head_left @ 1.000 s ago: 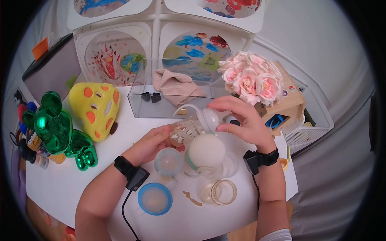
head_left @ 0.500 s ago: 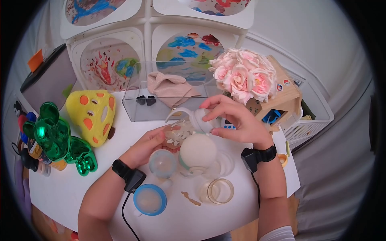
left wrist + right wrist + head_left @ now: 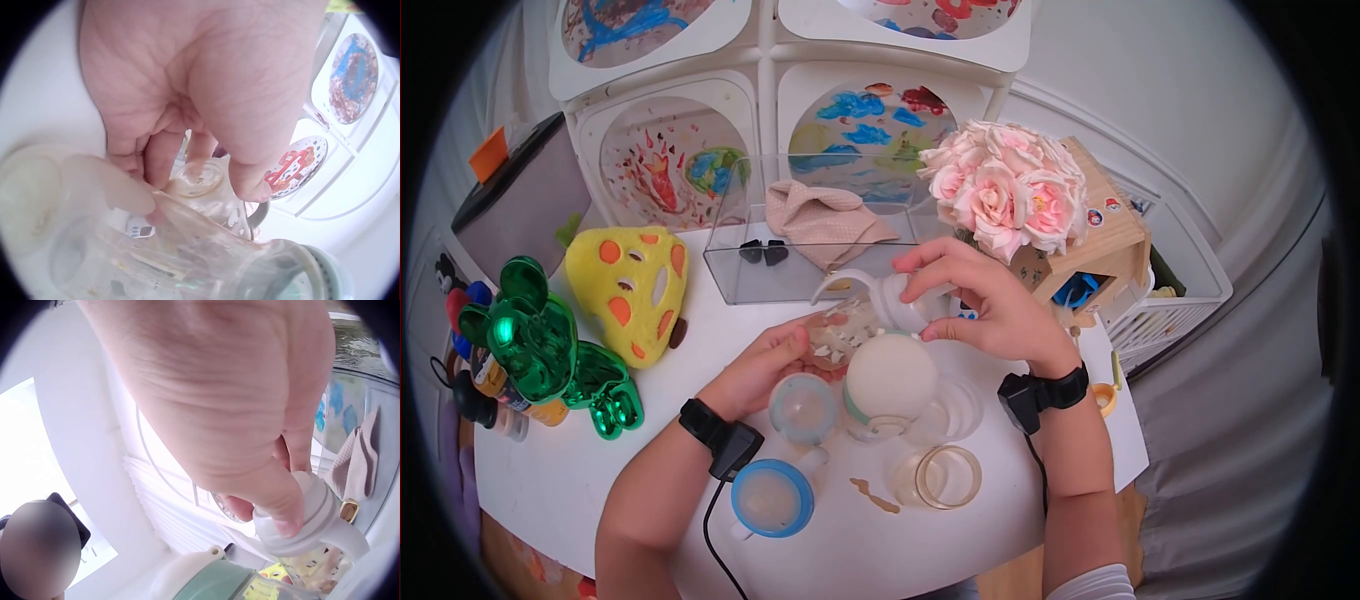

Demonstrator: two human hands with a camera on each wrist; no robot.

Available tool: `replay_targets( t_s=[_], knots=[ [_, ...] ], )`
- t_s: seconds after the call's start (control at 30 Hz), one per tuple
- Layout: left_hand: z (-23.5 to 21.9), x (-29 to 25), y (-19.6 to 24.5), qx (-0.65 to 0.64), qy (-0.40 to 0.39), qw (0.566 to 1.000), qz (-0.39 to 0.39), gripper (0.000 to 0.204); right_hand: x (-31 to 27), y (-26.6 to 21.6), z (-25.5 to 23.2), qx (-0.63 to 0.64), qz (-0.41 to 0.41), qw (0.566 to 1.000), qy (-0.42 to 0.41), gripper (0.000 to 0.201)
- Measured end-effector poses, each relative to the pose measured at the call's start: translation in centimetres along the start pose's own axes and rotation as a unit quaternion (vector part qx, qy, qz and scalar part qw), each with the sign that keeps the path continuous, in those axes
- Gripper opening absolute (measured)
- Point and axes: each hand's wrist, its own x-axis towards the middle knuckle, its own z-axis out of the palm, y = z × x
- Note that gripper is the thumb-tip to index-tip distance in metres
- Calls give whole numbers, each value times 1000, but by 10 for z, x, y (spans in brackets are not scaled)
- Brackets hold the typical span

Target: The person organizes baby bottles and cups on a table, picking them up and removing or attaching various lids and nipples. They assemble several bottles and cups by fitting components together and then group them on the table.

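Note:
In the head view my left hand [image 3: 762, 368] holds the body of a clear baby bottle [image 3: 840, 338] printed with small figures, tilted over the table. My right hand [image 3: 992, 308] grips the bottle's white top [image 3: 315, 515], which has a curved handle [image 3: 350, 540]; thumb and fingers lie around it. Right in front stands another bottle with a white domed cap [image 3: 892, 375] and a green collar [image 3: 212, 581]. The left wrist view has my left fingers curled at the printed bottle, partly hidden behind clear plastic. Nearer me are a small pale-topped container [image 3: 803, 408], a blue-rimmed cup [image 3: 743, 500] and an open clear jar [image 3: 948, 502].
A brown smear [image 3: 873, 495] lies on the white table. Behind the bottles stands a transparent bin [image 3: 735, 280] with a pink cloth [image 3: 830, 220]. Left are a yellow plush [image 3: 630, 290] and a shiny green bear figure [image 3: 530, 330]; right, pink roses [image 3: 1005, 190] and a wooden box [image 3: 1115, 235].
The head view has shifted slightly, so the table's things sit a little lower and further left. Both hands keep their hold on the bottle; the right fingers have shifted a little on its top.

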Motion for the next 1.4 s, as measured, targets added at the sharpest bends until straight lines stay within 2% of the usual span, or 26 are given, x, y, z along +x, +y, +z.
replay_targets(
  t_s=[0.07,0.13,0.17,0.27,0.33,0.37,0.43,0.5,0.57,0.63,0.67,0.73,0.83,0.93,1.03,1.2,1.4],
  knots=[
    [-4,0,-1,13,-14,1000,-7,80,0,-1,0,-6,26,1000,-3,45],
    [2,-2,3,11,-2,1000,-7,81,4,1,-1,-54,-32,998,15,41],
    [5,-3,4,9,8,1000,-7,82,5,-1,2,-54,-32,998,14,41],
    [-3,0,-2,14,-3,1000,2,82,5,-9,8,-67,10,996,64,36],
    [-1,1,-1,34,-6,999,6,81,2,-13,6,-106,69,991,50,38],
    [0,0,-1,55,-6,998,11,81,2,-13,6,-105,70,991,51,38],
    [1,1,-3,35,-4,999,8,81,0,-12,4,-133,149,980,15,40],
    [0,2,-3,15,-2,1000,6,80,-4,-2,-5,-139,126,982,-5,42],
    [-2,1,-2,52,-4,999,3,79,-5,-3,-8,-145,101,984,-28,44],
    [-1,1,-2,30,0,1000,5,79,-4,-19,-9,-126,85,987,48,46],
    [0,1,-2,8,3,1000,5,78,-4,-18,-7,-127,84,987,47,46],
    [-2,2,-2,14,5,1000,4,78,-2,-13,-2,-40,-4,999,21,53],
    [0,2,-3,26,10,1000,5,78,1,-2,2,-42,3,999,26,56],
    [2,1,0,34,14,999,5,79,2,-2,5,-87,-1,996,34,57],
    [4,-1,4,41,12,999,1,82,1,-7,8,-68,33,996,37,57],
    [3,1,1,37,13,999,8,83,0,-8,12,-107,28,993,49,57],
    [3,-1,1,17,34,999,7,73,1,-13,12,-127,31,990,53,54]
  ],
)
